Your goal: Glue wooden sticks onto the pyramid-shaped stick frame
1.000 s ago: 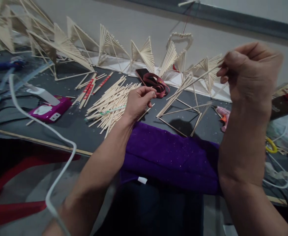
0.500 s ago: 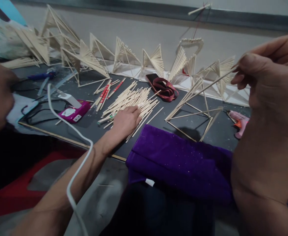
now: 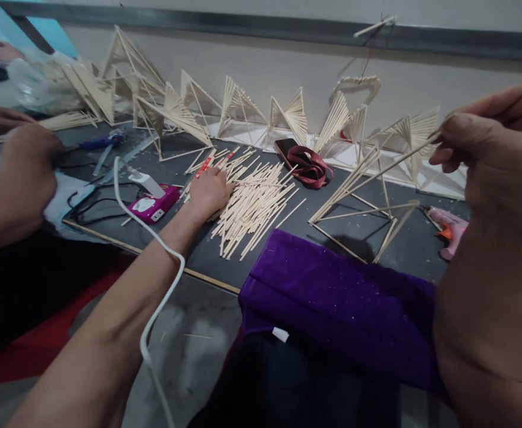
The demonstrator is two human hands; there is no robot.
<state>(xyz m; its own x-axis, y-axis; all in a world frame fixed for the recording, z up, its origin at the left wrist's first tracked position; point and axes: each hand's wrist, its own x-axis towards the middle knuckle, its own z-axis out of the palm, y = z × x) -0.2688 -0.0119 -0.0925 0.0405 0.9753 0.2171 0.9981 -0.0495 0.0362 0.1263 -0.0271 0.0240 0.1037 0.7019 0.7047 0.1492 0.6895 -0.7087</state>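
My left hand [image 3: 210,191] reaches over the left side of a loose pile of thin wooden sticks [image 3: 256,208]. Its fingers rest by some sticks with red marks [image 3: 204,166], and what lies under the fingertips is hidden. At the right, my right hand [image 3: 488,134] is raised, with thumb and fingers pinched on the end of a long stick [image 3: 399,159]. That stick slants down to the left, towards a corner of an open stick frame [image 3: 354,211] standing on the dark table [image 3: 198,255]. A folded purple cloth [image 3: 332,297] lies in front of the frame.
Finished fan-shaped stick frames [image 3: 290,113] line the wall. A phone with a dark red strap [image 3: 310,166], a pink glue gun [image 3: 450,229] and a magenta power socket [image 3: 156,203] lie around. A white cable [image 3: 154,315] crosses my left forearm. Another person's hand [image 3: 29,172] is at the left.
My left hand has moved left and back, from the front of the pile to the red-marked sticks. My right hand still pinches the long stick. The view has shifted slightly.
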